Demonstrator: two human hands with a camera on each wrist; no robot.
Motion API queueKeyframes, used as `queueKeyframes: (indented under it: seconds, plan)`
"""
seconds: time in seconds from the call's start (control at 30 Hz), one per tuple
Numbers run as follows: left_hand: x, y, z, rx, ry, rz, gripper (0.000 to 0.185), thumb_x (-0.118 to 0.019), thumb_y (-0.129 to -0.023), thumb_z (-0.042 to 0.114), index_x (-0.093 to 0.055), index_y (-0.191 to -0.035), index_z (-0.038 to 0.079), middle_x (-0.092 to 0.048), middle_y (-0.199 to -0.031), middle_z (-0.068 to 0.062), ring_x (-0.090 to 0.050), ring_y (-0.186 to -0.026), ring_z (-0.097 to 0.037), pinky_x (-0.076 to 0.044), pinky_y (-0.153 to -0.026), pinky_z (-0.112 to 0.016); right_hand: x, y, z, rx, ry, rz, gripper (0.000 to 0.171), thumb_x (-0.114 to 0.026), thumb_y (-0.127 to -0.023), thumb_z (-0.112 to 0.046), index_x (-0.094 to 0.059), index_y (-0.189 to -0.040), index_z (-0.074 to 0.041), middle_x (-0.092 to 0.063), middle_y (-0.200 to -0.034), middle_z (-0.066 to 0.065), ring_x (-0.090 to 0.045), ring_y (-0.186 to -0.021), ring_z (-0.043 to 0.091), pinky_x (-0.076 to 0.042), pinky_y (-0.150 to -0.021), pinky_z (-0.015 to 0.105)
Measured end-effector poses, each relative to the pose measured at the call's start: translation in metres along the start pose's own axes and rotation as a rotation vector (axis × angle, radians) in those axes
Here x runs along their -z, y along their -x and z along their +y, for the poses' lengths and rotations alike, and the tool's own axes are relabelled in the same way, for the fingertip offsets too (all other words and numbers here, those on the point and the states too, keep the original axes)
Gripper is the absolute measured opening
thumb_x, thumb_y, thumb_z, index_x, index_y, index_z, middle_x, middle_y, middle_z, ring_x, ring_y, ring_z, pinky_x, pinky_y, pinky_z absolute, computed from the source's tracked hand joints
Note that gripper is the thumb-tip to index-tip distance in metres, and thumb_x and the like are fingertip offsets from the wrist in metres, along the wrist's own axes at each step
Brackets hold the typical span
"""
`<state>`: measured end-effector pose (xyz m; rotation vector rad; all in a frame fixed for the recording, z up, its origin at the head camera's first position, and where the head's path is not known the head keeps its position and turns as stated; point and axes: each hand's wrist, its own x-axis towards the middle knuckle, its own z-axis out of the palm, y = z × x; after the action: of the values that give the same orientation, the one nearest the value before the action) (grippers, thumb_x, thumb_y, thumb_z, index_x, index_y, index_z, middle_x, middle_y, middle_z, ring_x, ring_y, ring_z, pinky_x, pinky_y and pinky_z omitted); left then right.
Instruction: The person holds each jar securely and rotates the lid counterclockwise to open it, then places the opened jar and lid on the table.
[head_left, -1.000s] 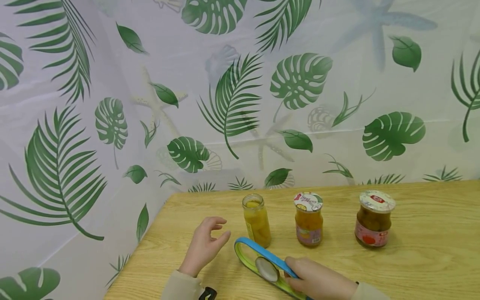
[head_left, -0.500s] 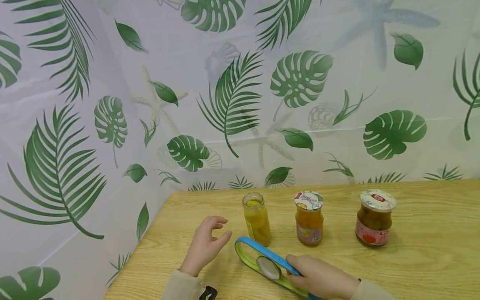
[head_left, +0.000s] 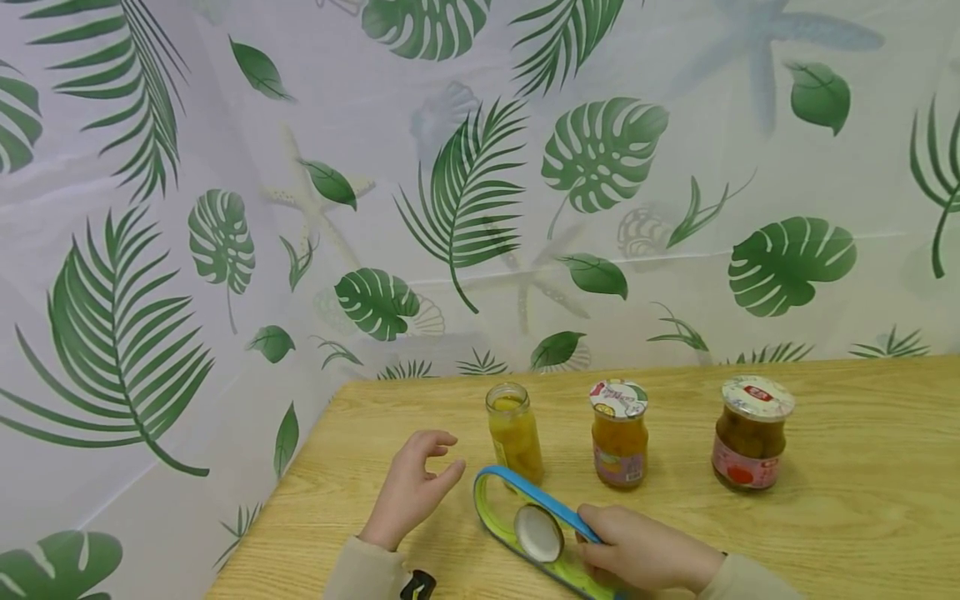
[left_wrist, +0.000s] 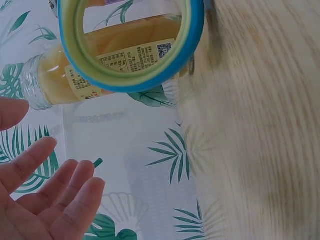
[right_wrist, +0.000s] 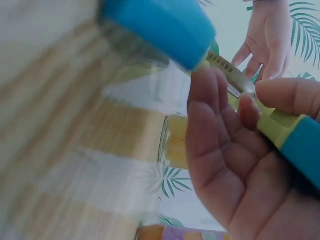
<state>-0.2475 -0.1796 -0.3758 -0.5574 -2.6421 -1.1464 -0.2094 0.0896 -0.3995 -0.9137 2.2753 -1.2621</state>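
My right hand point(head_left: 648, 552) grips a blue and yellow-green looped jar opener point(head_left: 553, 504) at its handle end. Inside the loop sits a round metal lid point(head_left: 539, 533), its pale inner side turned up toward the head camera. Just behind the loop's tip stands an uncapped glass jar point(head_left: 517, 437) of yellow fruit in liquid. Left of that jar, my left hand point(head_left: 412, 487) is held with fingers relaxed and thumb apart, nothing in it. The left wrist view shows the jar's printed label point(left_wrist: 132, 59) partly behind the opener's rounded end.
Two lidded jars stand to the right: one with orange contents point(head_left: 619, 448), another darker with a pink label point(head_left: 748, 454). The wooden table point(head_left: 862, 533) meets a leaf-printed cloth point(head_left: 667, 292) at its back and left.
The jar opener has shifted slightly right and tipped, so the lid in its loop faces the head camera more. My right hand moved a little right; the left hand stayed nearly still.
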Motion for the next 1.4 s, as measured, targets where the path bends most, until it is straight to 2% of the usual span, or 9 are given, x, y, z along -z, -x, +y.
queueKeyframes:
  seconds: [0.13,0.23,0.53,0.9,1.17,1.27,1.4]
  plan:
    - [0.0,0.0,0.0,-0.009,0.001,0.004,0.025,-0.06,-0.085,0.016,-0.056,-0.108,0.005,-0.051,-0.11,-0.012,-0.052,-0.098,-0.031,-0.049,-0.067,-0.035,0.0,0.0,-0.001,0.004,-0.15,-0.044,0.014,-0.044,-0.093,-0.011,-0.047,-0.081,-0.003,-0.057,-0.073,0.002,-0.053,-0.061,0.009,-0.046,-0.056,0.022]
    - [0.001,0.0,0.0,-0.002,0.0,0.0,0.026,-0.06,-0.085,0.016,-0.055,-0.108,0.005,-0.051,-0.11,-0.011,-0.052,-0.099,-0.03,-0.048,-0.068,-0.035,0.001,0.001,-0.001,-0.004,-0.234,-0.07,0.014,-0.043,-0.093,-0.01,-0.048,-0.085,0.0,-0.058,-0.077,0.007,-0.055,-0.066,0.013,-0.048,-0.059,0.024]
    - [0.0,0.001,0.001,-0.003,-0.015,-0.003,0.026,-0.06,-0.085,0.017,-0.055,-0.108,0.006,-0.051,-0.109,-0.01,-0.052,-0.098,-0.029,-0.048,-0.068,-0.035,0.0,0.001,0.003,-0.006,-0.3,-0.095,0.013,-0.041,-0.093,-0.009,-0.047,-0.087,0.001,-0.058,-0.078,0.009,-0.056,-0.067,0.016,-0.048,-0.06,0.025]
    - [0.0,0.001,0.002,-0.023,-0.026,-0.014,0.027,-0.059,-0.086,0.019,-0.055,-0.108,0.004,-0.051,-0.108,-0.012,-0.052,-0.097,-0.029,-0.048,-0.067,-0.035,0.0,0.001,0.002,0.021,-0.268,-0.102,0.012,-0.042,-0.093,-0.008,-0.047,-0.084,-0.001,-0.058,-0.078,0.007,-0.055,-0.066,0.014,-0.047,-0.059,0.024]
    - [0.003,-0.002,0.002,-0.014,-0.049,-0.001,0.028,-0.059,-0.086,0.019,-0.055,-0.11,0.005,-0.052,-0.109,-0.011,-0.053,-0.095,-0.027,-0.048,-0.068,-0.035,0.012,0.008,-0.008,0.044,-0.203,-0.096,0.013,-0.042,-0.094,-0.012,-0.047,-0.085,-0.003,-0.058,-0.078,0.004,-0.056,-0.069,0.013,-0.047,-0.062,0.027]
    - [0.002,-0.002,0.001,-0.006,-0.051,0.006,0.027,-0.058,-0.087,0.019,-0.056,-0.109,0.005,-0.054,-0.109,-0.011,-0.054,-0.094,-0.027,-0.048,-0.068,-0.035,0.017,0.012,-0.01,0.043,-0.188,-0.075,0.014,-0.042,-0.094,-0.014,-0.046,-0.086,-0.003,-0.057,-0.079,0.005,-0.056,-0.071,0.014,-0.048,-0.064,0.029]
    - [0.0,-0.001,0.0,-0.01,-0.044,0.002,0.023,-0.057,-0.086,0.016,-0.057,-0.106,0.003,-0.057,-0.104,-0.011,-0.056,-0.089,-0.026,-0.047,-0.067,-0.035,0.024,0.019,-0.014,0.058,-0.131,-0.024,0.017,-0.043,-0.094,-0.018,-0.046,-0.086,-0.005,-0.056,-0.077,0.003,-0.053,-0.068,0.014,-0.046,-0.061,0.029]
